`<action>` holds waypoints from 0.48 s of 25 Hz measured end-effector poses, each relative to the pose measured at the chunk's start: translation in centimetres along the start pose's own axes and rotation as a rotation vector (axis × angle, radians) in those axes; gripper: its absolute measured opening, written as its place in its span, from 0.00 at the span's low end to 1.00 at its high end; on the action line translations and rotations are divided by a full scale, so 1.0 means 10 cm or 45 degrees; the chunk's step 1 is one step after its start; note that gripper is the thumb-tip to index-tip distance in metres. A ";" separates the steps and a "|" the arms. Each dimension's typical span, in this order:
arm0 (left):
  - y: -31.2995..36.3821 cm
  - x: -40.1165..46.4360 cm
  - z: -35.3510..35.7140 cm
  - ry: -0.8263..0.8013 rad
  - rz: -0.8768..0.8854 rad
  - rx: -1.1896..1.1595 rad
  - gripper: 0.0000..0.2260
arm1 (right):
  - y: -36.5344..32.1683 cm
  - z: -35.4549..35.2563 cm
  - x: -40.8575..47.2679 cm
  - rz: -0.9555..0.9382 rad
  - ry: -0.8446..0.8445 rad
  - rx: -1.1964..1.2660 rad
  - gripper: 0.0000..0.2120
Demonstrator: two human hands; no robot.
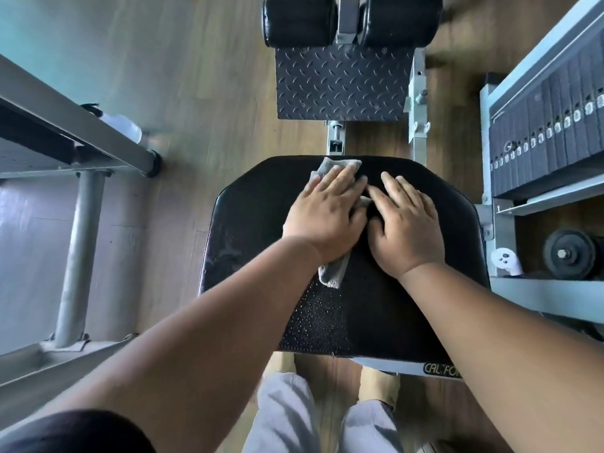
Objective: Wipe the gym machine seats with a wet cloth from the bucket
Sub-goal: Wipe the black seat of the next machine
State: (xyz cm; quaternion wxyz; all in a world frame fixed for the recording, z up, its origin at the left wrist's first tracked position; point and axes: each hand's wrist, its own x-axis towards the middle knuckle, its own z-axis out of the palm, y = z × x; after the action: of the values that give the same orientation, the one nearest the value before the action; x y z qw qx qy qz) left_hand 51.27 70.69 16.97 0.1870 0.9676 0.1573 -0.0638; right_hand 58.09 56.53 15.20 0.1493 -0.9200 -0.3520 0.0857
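My left hand lies flat, fingers straight, pressing the grey cloth onto the black seat; my right hand rests open on the pad just beside it. The cloth looks soft, limp and light, so I judge a flat palm drives it best. Most of it hides beneath my left hand, and no bucket shows.

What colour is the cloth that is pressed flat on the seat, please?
The cloth is grey, clearest in the head view under the left hand.
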 end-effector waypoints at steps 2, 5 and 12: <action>-0.10 0.04 -0.01 -0.031 -0.005 0.045 0.26 | 0.00 0.01 0.01 -0.004 0.005 -0.022 0.28; -0.31 0.01 -0.07 0.007 -0.201 0.055 0.28 | -0.01 0.01 0.00 0.024 -0.020 -0.016 0.27; -1.02 -0.73 -0.28 0.103 -0.643 -0.014 0.28 | 0.00 -0.01 0.02 0.016 -0.082 -0.059 0.27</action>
State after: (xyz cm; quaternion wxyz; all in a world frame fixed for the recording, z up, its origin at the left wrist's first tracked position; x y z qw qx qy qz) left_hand 41.20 78.64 17.41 0.1639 0.8984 0.4016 -0.0687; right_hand 58.24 56.60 15.24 0.1160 -0.9222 -0.3527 0.1080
